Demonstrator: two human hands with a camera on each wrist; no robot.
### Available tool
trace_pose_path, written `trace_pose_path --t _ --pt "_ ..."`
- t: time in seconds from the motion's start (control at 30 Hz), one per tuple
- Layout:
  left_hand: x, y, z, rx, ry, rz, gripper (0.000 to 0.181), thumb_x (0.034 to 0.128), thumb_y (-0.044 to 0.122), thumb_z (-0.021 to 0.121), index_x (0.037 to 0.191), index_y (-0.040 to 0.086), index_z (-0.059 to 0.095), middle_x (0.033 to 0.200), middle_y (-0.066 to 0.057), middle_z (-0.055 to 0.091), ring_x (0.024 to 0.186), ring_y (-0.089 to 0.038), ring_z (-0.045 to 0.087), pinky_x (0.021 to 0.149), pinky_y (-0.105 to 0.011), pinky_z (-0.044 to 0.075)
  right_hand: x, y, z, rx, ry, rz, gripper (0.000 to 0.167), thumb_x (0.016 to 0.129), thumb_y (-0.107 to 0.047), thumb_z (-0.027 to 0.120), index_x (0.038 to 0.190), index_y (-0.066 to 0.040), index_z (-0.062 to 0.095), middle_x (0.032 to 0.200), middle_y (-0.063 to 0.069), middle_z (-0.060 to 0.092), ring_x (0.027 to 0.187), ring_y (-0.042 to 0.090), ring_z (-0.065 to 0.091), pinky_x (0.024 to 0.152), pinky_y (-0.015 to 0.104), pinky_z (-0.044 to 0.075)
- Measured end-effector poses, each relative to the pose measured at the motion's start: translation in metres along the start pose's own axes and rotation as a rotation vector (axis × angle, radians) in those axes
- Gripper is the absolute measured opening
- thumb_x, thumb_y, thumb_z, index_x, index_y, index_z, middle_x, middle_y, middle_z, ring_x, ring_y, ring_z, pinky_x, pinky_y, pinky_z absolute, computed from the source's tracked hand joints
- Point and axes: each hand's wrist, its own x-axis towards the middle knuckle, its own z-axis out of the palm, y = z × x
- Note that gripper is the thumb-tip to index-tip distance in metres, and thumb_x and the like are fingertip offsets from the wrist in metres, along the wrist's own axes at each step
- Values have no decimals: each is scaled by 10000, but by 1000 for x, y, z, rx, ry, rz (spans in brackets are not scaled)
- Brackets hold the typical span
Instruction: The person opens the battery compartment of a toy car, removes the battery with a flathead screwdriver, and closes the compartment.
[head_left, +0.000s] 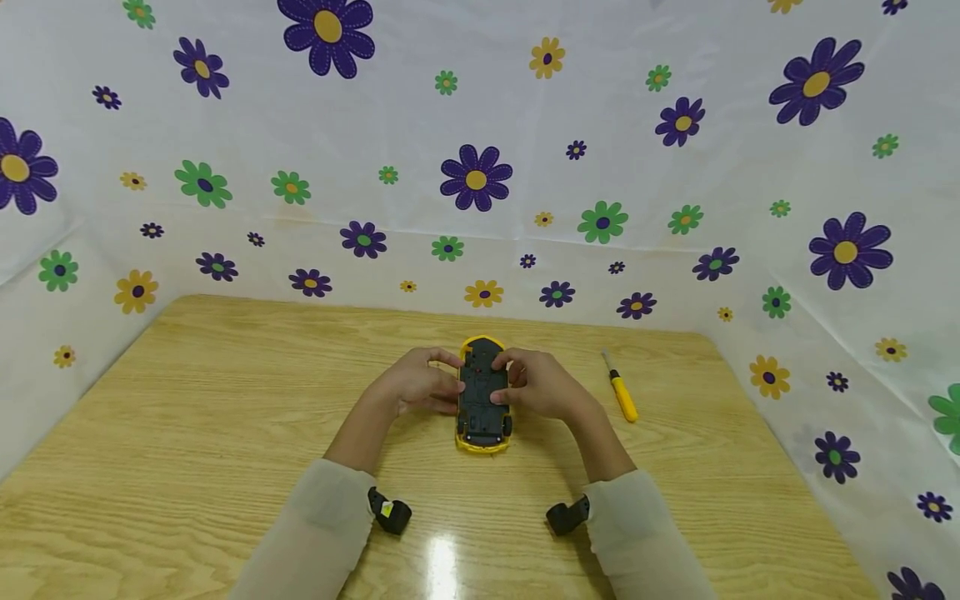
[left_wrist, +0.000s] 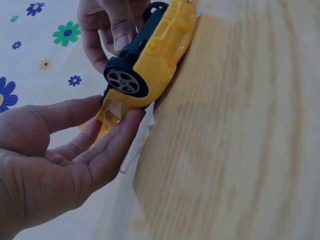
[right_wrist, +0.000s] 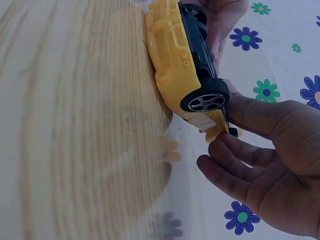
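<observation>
A yellow toy car [head_left: 483, 417] lies upside down on the wooden table, its black chassis and wheels facing up. From the left side my left hand [head_left: 420, 382] grips its edge, thumb and fingers at the body beside a wheel [left_wrist: 124, 81]. On the opposite side my right hand [head_left: 543, 385] pinches the car, with its thumb on the chassis. The right wrist view shows the right hand's other fingers [right_wrist: 225, 175] curled below the yellow body [right_wrist: 172, 55]. Fingertips hide parts of both long sides.
To the right of the car lies a screwdriver [head_left: 622, 396] with a yellow handle, its tip pointing away. A white cloth [head_left: 405, 125] printed with flowers hangs behind and beside the wooden table [head_left: 247, 400]. Black wrist cameras [head_left: 393, 515] sit on both sleeves.
</observation>
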Motion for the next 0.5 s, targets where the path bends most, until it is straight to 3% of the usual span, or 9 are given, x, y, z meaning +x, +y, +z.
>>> trace_pose_path --t 0.5 --pt "1 -1 1 3 7 3 416 953 -34 663 1347 18 542 1219 -258 638 971 -324 717 851 -466 620 2 2 3 70 6 54 342 889 -165 827 1171 -118 639 963 100 619 869 262 569 701 337 496"
